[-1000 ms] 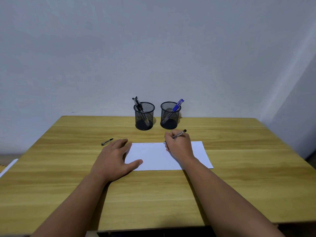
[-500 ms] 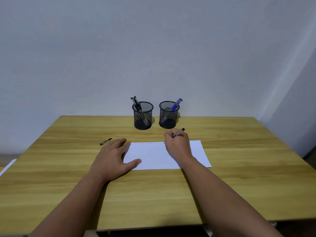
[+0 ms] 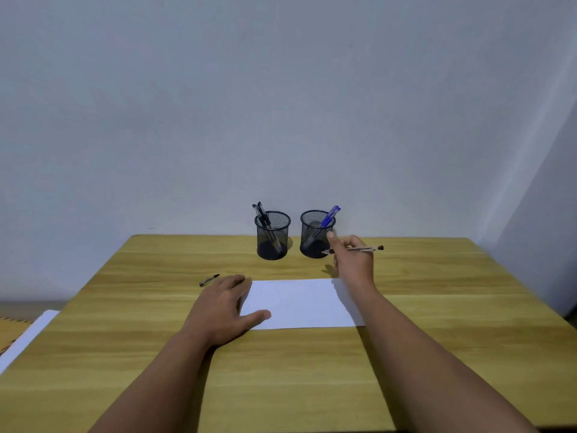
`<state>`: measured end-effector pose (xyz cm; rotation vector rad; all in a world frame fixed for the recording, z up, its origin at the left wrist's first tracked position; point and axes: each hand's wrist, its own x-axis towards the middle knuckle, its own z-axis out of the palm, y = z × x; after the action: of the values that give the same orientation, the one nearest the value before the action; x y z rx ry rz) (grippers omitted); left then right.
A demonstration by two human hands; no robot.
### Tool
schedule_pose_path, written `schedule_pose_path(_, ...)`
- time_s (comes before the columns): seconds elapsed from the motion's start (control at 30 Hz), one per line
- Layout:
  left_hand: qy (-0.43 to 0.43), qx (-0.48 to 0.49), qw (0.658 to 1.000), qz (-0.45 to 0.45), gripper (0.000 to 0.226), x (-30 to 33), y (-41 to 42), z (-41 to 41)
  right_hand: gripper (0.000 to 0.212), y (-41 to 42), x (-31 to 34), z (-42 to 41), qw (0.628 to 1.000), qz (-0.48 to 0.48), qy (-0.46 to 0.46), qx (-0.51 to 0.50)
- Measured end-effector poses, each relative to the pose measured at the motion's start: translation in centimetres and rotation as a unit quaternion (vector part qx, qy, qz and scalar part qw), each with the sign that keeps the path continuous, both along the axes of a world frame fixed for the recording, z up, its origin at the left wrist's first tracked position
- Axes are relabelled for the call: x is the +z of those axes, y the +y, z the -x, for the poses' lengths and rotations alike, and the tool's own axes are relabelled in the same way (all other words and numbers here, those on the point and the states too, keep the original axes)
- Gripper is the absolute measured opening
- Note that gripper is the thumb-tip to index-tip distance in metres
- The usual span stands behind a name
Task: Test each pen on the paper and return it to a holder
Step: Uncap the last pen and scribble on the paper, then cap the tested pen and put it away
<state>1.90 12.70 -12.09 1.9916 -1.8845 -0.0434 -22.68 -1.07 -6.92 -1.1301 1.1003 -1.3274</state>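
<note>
- At the far edge of the wooden bench (image 3: 437, 354), I see my right hand (image 3: 354, 260) raised just beside the right holder (image 3: 316, 234), its fingers (image 3: 330, 237) curled round a thin black-tipped pen (image 3: 365, 249).
- The pen lies nearly level in the grip, its dark end pointing toward the right edge of the bench and its other end poking out toward the holder.
- My left hand (image 3: 223, 307) rests flat on the bench, fingers straight and holding nothing, the thumb pressing down on the near left corner of the white paper (image 3: 299, 303).
- The paper lies flat in the middle of the bench, its long side running left to right; any marks on it are too faint for me to make out.
- Two black mesh holders stand upright side by side at the far edge, close to the wall, apart from each other.
- The left holder (image 3: 272, 235) carries a few dark pens (image 3: 261, 214) leaning toward the left.
- The right holder carries a blue-capped pen (image 3: 329, 215) leaning toward the right.
- A short dark pen piece (image 3: 209, 280) lies on the bench just past my left hand's fingertips, toward the left edge; I cannot tell whether it is a cap or a whole pen.
</note>
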Motion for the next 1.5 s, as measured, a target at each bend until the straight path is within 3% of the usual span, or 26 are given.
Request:
schedule_pose_path(0.13, 0.027, 0.032, 0.997, 0.073, 0.073, 1.5, -0.3, -1.2, 0.048, 0.4, 3.4, 0.4, 0.993, -0.056, -0.054, 0.086)
schedule_pose_path(0.2, -0.010, 0.102, 0.989, 0.107, 0.059, 2.0, -0.7, -2.7, 0.032, 0.6, 4.2, 0.2, 0.992, -0.063, -0.069, 0.087)
schedule_pose_path(0.27, -0.037, 0.165, 0.984, 0.051, 0.044, 1.9, -1.0, -4.4, 0.012, 0.8, 4.0, 0.1, 0.993, -0.054, -0.064, 0.085)
schedule_pose_path(0.33, -0.048, 0.172, 0.984, -0.003, 0.032, 1.3, -1.3, -5.3, 0.005, 1.0, 3.6, 0.1, 0.992, -0.048, -0.043, 0.109)
schedule_pose_path(0.5, 0.008, 0.164, 0.986, 0.032, 0.016, 1.4, -1.1, -5.0, 0.011, 1.7, 1.9, -0.5, 0.982, -0.032, 0.065, 0.175)
schedule_pose_path(0.6, 0.164, 0.133, 0.977, 0.038, 0.006, 2.4, -0.9, -4.1, 0.008, 2.3, 1.0, -0.8, 0.971, 0.014, 0.152, 0.187)
schedule_pose_path(0.67, 0.299, 0.094, 0.949, 0.038, 0.003, 3.3, -1.0, -3.1, 0.014, 2.7, 0.9, -1.3, 0.965, 0.045, 0.171, 0.192)
schedule_pose_path(0.77, 0.373, 0.072, 0.924, 0.046, 0.007, 4.8, -0.9, -2.0, 0.020, 3.4, 1.0, -1.8, 0.962, 0.075, 0.178, 0.192)
schedule_pose_path(1.03, 0.332, 0.032, 0.942, 0.033, 0.013, 6.9, -0.3, -0.8, 0.015, 3.9, 1.4, -1.9, 0.955, 0.095, 0.181, 0.215)
schedule_pose_path(1.5, 0.328, -0.023, 0.944, -0.027, 0.012, 7.8, -0.6, 0.9, 0.006, 4.3, 0.6, -2.2, 0.949, 0.073, 0.201, 0.230)
